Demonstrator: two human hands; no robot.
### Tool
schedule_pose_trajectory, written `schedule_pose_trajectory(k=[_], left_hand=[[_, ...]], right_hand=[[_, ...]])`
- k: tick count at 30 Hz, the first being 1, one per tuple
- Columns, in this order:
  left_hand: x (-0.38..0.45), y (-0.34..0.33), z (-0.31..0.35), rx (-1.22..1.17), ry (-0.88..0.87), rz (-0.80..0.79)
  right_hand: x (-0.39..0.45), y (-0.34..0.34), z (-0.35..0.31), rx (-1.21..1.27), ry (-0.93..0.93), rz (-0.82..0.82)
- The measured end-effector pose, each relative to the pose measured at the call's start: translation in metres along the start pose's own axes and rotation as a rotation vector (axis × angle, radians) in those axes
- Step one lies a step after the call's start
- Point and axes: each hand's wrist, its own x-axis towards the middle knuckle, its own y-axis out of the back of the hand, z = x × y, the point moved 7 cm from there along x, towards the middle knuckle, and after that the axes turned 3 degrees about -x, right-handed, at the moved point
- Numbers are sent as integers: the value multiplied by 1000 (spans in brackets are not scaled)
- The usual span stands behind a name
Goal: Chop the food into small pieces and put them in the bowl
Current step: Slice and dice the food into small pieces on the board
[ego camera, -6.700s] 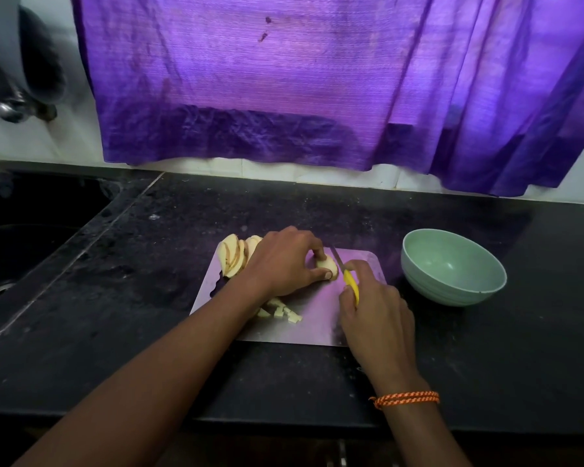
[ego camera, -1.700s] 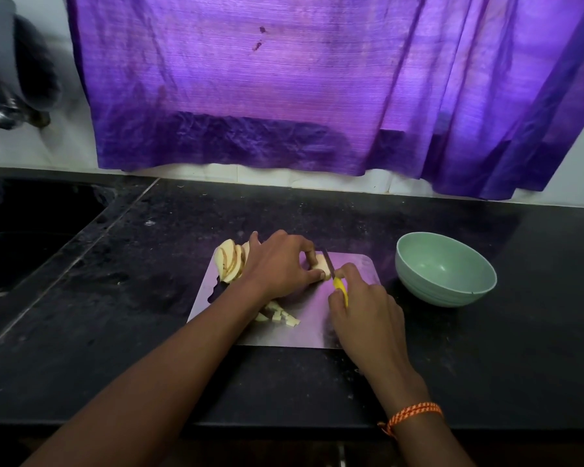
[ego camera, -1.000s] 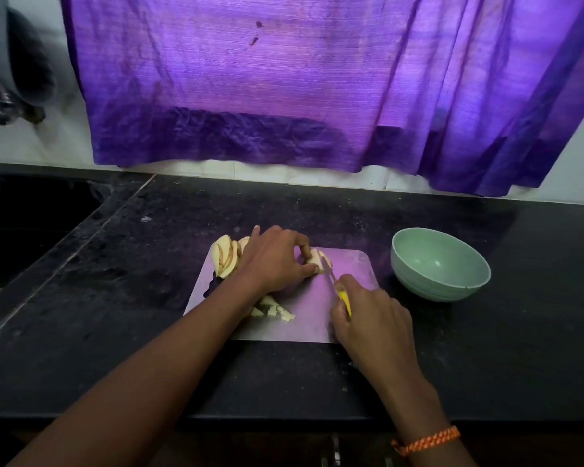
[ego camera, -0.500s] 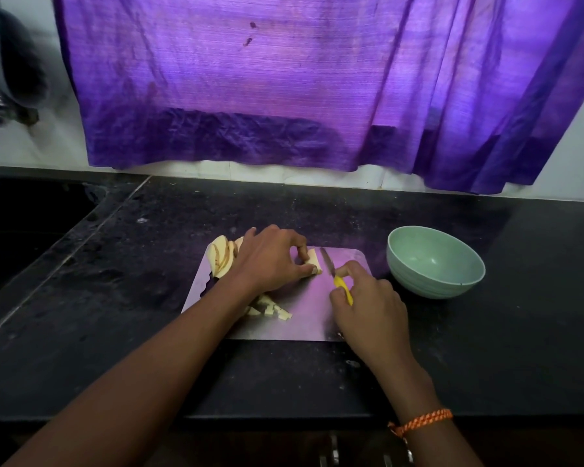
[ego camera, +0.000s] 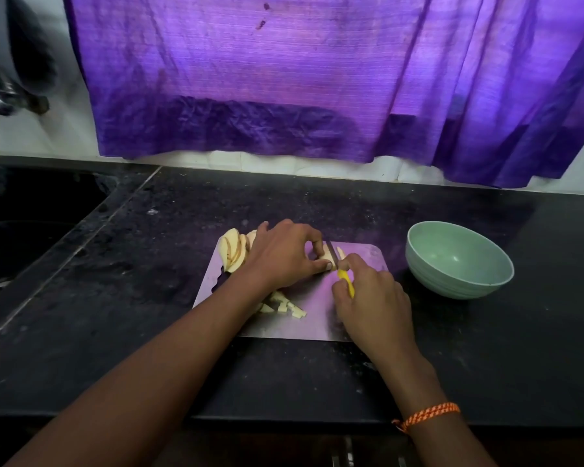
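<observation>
A metal cutting board [ego camera: 361, 261] lies on the black counter. My left hand [ego camera: 284, 254] pinches a pale food slice [ego camera: 327, 261] down on the board. My right hand [ego camera: 371, 298] grips a yellow-handled knife [ego camera: 346, 281], its blade standing on that slice right beside my left fingertips. A stack of uncut slices [ego camera: 233, 252] leans at the board's far left corner. Several small chopped pieces [ego camera: 287, 306] lie near the board's front, partly under my left forearm. The green bowl [ego camera: 459, 261] stands to the right of the board with nothing in it.
The black counter [ego camera: 486, 348] runs to a front edge close to me. A dark sink [ego camera: 24, 230] is sunk in at the left. A purple curtain [ego camera: 317, 79] hangs over the back wall. A blurred metal object [ego camera: 4, 99] shows at top left.
The knife blade has moved left onto the held slice, close against my left fingertips. The head view has shifted slightly; board, bowl and slice stack stay put.
</observation>
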Motion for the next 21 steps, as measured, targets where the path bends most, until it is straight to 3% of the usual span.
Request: schedule_pose_trajectory(k=[6, 21], left_hand=[[0, -2, -1, 13, 2, 7], [-2, 0, 6, 66, 9, 14]], right_hand=[[4, 0, -9, -74, 41, -56], [-30, 13, 4, -116, -2, 28]])
